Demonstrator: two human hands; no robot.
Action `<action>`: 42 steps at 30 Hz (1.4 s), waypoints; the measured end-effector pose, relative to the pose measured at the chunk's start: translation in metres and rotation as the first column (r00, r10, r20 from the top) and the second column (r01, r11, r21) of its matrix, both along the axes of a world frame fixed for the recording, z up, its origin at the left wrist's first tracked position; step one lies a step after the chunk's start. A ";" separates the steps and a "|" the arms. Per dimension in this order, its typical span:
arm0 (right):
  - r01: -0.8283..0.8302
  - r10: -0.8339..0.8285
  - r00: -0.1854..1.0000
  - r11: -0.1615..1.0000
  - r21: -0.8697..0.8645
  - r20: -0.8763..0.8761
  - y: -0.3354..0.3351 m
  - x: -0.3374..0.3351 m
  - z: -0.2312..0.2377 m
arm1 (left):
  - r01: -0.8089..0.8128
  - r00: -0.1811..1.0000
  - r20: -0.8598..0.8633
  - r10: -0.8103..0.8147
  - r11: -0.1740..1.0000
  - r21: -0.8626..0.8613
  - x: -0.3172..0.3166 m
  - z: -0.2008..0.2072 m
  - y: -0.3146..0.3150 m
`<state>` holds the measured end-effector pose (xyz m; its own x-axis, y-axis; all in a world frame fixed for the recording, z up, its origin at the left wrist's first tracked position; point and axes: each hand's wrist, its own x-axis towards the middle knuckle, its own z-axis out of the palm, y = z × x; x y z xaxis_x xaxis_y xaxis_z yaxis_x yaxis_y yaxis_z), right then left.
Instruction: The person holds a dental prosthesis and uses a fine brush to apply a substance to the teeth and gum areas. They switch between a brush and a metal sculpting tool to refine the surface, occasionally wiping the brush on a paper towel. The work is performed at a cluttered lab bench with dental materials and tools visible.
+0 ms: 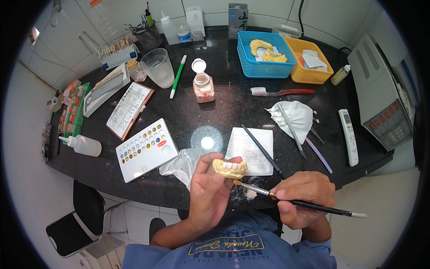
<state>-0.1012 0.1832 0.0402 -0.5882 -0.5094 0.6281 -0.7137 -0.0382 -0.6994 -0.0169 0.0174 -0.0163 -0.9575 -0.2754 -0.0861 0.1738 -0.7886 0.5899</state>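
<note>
My left hand (208, 193) is closed around a yellow dental cast (232, 169), holding it up over the near edge of the black worktop. A row of whitish teeth stands along its upper side. My right hand (309, 197) pinches a brush (320, 207) with a dark handle and a metal collar. Its brown bristles point left and lie just below the cast; whether they touch it I cannot tell. Under my hands, white powder (251, 193) is spread at the counter's edge. Beyond the cast, a white paper napkin (251, 145) carries a second dark, slim brush (262, 150).
A white paint palette (148, 150) and crumpled plastic (181, 166) lie left. Further back stand an uncapped powder jar (204, 92), a clear cup (159, 69) and blue (266, 67) and orange baskets (311, 78). Right are a spatula on white cloth (291, 119), a remote (348, 136) and a boxy machine (380, 94).
</note>
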 end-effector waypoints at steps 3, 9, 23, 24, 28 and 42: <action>0.068 -0.068 0.998 0.997 -0.032 0.013 -0.004 0.000 -0.001 | -0.004 1.000 -0.015 0.004 1.000 -0.013 0.000 -0.001 0.001; 0.043 -0.043 0.999 0.999 0.014 -0.020 -0.006 -0.001 -0.002 | -0.006 1.000 -0.021 0.006 1.000 -0.026 0.001 -0.002 0.000; -0.053 0.058 0.997 0.995 0.087 -0.053 -0.001 -0.003 0.003 | -0.087 0.995 -0.051 0.081 0.989 -0.121 0.003 -0.007 0.002; -0.064 0.070 0.996 0.994 0.093 -0.058 0.000 -0.003 0.003 | -0.095 0.995 -0.053 0.089 0.988 -0.122 0.002 -0.007 0.003; -0.136 0.146 0.987 0.980 0.147 -0.065 0.008 -0.001 0.007 | -0.107 0.993 -0.053 0.102 0.988 -0.109 0.001 -0.005 0.003; -0.089 0.101 0.992 0.985 0.149 -0.072 0.008 0.000 0.006 | -0.096 0.995 -0.052 0.090 0.987 -0.132 0.002 -0.007 0.002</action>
